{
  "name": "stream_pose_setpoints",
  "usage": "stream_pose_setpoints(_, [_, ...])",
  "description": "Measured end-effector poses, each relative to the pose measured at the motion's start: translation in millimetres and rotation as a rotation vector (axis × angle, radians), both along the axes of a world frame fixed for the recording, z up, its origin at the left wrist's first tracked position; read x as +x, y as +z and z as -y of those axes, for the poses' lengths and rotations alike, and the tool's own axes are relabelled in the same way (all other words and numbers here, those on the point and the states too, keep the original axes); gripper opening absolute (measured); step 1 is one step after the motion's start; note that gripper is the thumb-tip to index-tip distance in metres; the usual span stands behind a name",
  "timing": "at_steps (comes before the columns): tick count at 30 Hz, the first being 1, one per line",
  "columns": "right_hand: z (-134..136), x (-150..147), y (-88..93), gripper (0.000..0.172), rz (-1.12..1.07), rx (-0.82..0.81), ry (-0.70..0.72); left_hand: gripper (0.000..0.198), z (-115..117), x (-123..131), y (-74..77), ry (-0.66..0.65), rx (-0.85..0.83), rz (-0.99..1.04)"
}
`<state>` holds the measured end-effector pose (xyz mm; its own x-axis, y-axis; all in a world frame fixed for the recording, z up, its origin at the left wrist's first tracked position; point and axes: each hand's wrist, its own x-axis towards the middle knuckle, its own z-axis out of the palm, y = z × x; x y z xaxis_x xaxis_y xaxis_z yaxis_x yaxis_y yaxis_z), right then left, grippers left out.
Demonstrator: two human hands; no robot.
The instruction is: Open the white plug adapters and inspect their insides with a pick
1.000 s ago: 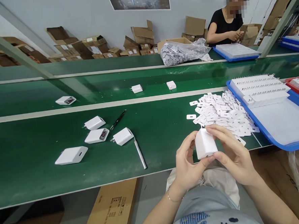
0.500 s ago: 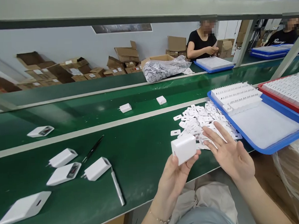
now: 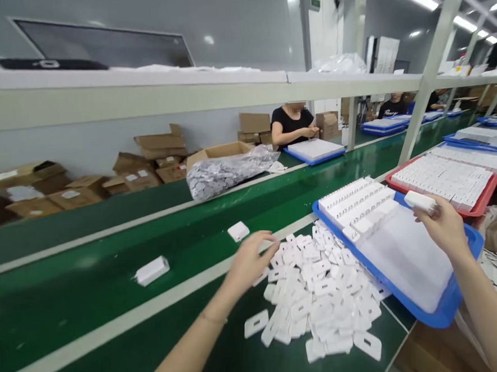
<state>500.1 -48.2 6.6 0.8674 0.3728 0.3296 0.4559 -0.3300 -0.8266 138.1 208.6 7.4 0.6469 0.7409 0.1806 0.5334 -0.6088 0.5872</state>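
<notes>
- The green desk [image 3: 229, 355] runs across the near side; a heap of flat white plates [image 3: 318, 294], most with a small slot, is spread over it.
- The left hand [image 3: 253, 258] is at the heap's left edge, half curled, thumb and fingers parted; whether it touches a plate, I cannot tell.
- The right hand [image 3: 444, 227] grips a white charger [image 3: 420, 201] in its fingers, held up over the blue tray [image 3: 442, 317].
- That tray sits to the right of the heap, rows of white blocks [image 3: 359, 204] standing in its far left part, a pale lining showing in the rest.
- Past a pale strip [image 3: 154, 299], one loose charger [image 3: 152, 270] lies on its side; a second loose charger [image 3: 238, 231] lies just beyond the left hand.
- Behind the blue tray, a red tray [image 3: 483, 206] carries packed white pieces.
- Farther off, a clear bag [image 3: 222, 173] bulges with small pieces.
- Beside it a person in black [image 3: 289, 130] works at another tray [image 3: 322, 158].
- Open cardboard boxes [image 3: 161, 143] line the wall.
</notes>
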Motion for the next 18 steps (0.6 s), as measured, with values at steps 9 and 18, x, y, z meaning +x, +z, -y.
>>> stream_pose_setpoints(9, [-68,99,-40.1,0.028,-0.092,-0.233,0.069,0.074,-148,-15,-31.4,0.276,0.049,-0.118])
stream_pose_setpoints(18, [-56,87,-36.5,0.036,0.047,-0.149,0.016,0.040,-137,26,-40.7,0.305,-0.307,0.226])
